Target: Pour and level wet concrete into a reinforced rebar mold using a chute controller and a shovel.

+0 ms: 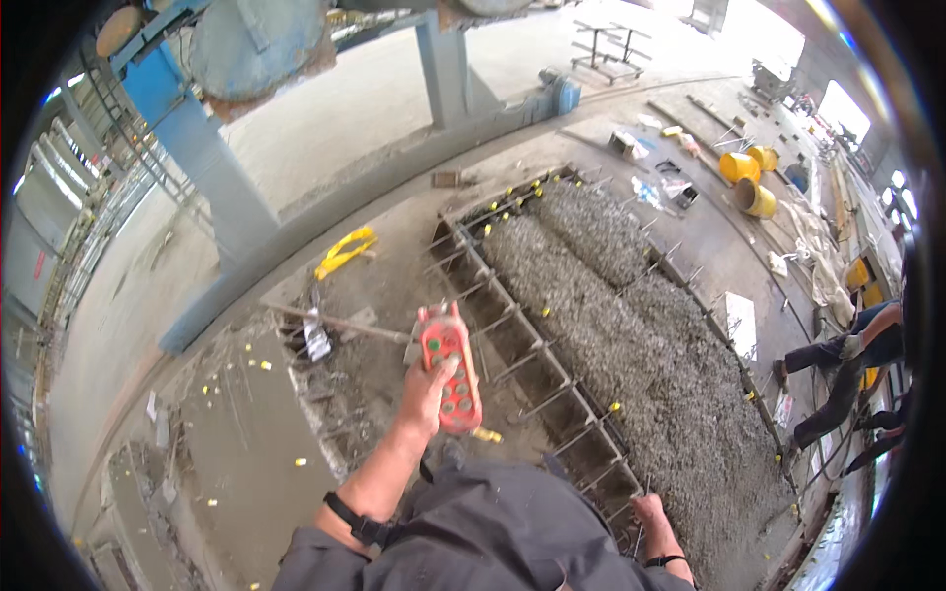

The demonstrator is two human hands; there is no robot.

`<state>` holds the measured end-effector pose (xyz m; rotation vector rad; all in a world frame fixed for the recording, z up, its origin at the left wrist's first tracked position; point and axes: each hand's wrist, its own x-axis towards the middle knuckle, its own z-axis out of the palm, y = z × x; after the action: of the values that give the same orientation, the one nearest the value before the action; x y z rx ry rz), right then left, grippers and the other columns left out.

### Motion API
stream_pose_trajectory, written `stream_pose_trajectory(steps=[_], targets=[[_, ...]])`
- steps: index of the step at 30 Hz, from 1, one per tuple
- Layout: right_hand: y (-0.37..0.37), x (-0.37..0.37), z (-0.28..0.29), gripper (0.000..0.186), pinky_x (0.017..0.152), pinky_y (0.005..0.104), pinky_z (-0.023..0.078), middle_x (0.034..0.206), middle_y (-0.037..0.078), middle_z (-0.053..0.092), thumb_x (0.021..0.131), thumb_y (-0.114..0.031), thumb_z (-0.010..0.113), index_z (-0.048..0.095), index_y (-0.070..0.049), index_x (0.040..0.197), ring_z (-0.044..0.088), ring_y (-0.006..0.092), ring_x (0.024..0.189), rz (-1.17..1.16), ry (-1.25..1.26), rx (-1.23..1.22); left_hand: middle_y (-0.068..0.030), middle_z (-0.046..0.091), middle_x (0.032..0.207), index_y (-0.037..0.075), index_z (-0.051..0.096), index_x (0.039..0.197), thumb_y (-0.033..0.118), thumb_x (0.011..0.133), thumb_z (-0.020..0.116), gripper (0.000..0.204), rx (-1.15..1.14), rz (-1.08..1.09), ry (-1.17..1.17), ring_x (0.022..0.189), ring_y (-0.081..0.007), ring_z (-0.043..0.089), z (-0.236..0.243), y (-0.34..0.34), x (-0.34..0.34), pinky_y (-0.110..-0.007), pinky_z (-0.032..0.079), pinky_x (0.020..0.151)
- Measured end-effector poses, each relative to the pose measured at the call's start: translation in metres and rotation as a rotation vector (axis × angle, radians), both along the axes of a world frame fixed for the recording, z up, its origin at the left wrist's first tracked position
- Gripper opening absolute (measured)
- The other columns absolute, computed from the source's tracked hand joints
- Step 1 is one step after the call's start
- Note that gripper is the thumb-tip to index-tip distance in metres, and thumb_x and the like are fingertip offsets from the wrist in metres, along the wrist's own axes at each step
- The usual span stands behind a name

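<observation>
A red handheld remote control [459,402] with rows of round buttons is gripped by my left hand [428,390], the thumb lying over its buttons. It is held up in front of my body, above the strip of floor between two concrete slabs. Low on the right, my right hand [648,509] is closed at the edge of the steel formwork [552,366], beside thin steel bars that jut from it. What its fingers hold is too small to make out. Rough wet concrete [631,315] fills the form just past this hand.
A smoother slab [251,414] lies on the left. Ahead are a yellow frame-like piece [345,252] and a long-handled tool [340,320]. Yellow buckets [755,199] stand at the far right; a person in dark trousers [838,384] is at the form's right side. A blue-grey steel post [192,148] rises at left.
</observation>
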<state>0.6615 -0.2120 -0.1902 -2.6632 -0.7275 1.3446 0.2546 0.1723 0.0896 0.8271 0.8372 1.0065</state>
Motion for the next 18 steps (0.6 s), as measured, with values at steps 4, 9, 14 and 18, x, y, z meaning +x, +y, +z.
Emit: stream_pose_trajectory(steps=[4, 9, 14, 18], targets=[[0.066, -0.047, 0.104, 0.035, 0.056, 0.0353, 0.051, 0.066, 0.013, 0.064, 0.072, -0.032, 0.065, 0.064, 0.003, 0.074, 0.064, 0.0249, 0.063, -0.217, -0.049, -0.083, -0.0058, 0.059, 0.089, 0.006, 0.049, 0.112, 0.027, 0.079, 0.065, 0.042, -0.023, 0.025, -0.024, 0.071, -0.0206, 0.063, -0.011, -0.006, -0.017, -0.035, 0.055, 0.062], [0.055, -0.034, 0.094, 0.039, 0.062, 0.0332, 0.052, 0.067, 0.014, 0.065, 0.073, -0.035, 0.061, 0.064, 0.004, 0.077, 0.065, 0.0253, 0.065, -0.173, -0.061, -0.166, -0.0071, 0.061, 0.082, 0.006, 0.053, 0.104, 0.027, 0.075, 0.068, 0.039, -0.134, -0.018, -0.059, 0.066, -0.0228, 0.063, -0.009, -0.006, -0.017, -0.037, 0.056, 0.060], [0.053, -0.019, 0.059, 0.040, 0.064, 0.0317, 0.052, 0.069, 0.013, 0.065, 0.074, -0.038, 0.055, 0.064, 0.001, 0.078, 0.065, 0.0245, 0.067, 0.009, -0.082, -0.215, -0.0094, 0.061, 0.079, 0.004, 0.054, 0.099, 0.029, 0.074, 0.068, 0.038, -0.268, 0.012, -0.050, 0.067, -0.0250, 0.064, -0.012, -0.005, -0.025, -0.038, 0.055, 0.061], [0.047, -0.013, 0.034, 0.036, 0.059, 0.0387, 0.052, 0.072, 0.021, 0.063, 0.072, -0.029, 0.056, 0.062, 0.006, 0.075, 0.064, 0.0311, 0.067, -0.036, -0.063, -0.070, -0.0101, 0.062, 0.081, 0.004, 0.054, 0.102, 0.030, 0.078, 0.066, 0.038, -0.315, -0.007, -0.005, 0.072, -0.0255, 0.064, -0.013, -0.004, -0.033, -0.039, 0.055, 0.064]])
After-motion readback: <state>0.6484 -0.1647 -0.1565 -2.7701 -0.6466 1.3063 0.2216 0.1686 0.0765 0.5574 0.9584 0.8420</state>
